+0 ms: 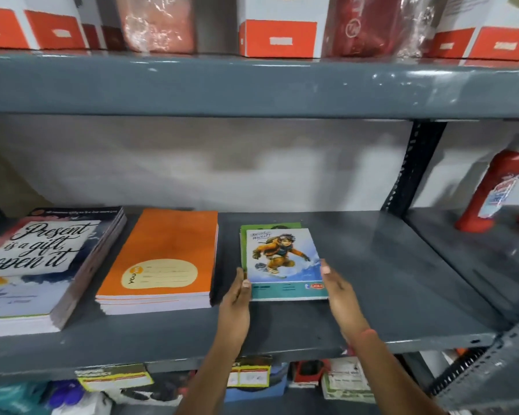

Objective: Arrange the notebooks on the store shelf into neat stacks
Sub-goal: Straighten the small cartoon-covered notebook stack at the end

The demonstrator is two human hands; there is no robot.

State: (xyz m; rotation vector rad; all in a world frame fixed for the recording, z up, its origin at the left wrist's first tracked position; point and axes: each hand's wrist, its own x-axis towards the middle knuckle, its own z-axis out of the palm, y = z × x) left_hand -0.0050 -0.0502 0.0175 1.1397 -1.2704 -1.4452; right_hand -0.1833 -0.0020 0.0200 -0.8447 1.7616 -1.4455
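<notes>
Three piles of notebooks lie on the grey metal shelf (357,298). At the left sits a thick stack topped by a cover reading "Present is a gift, open it" (33,259). In the middle is an orange stack (165,262). To the right lies a small pile with a snowboarder cover (282,259) on top and a green notebook (270,226) showing behind it. My left hand (237,298) lies flat against this pile's left edge, thumb on the cover. My right hand (339,292) is flat against its right edge. Both hands press the sides of the pile.
The shelf stretches bare to the right of the small pile up to a perforated black upright (408,175). A red bottle (492,193) leans on the neighbouring shelf. Orange-and-white boxes (279,37) and wrapped red packs stand on the shelf above. Assorted goods fill the shelf below.
</notes>
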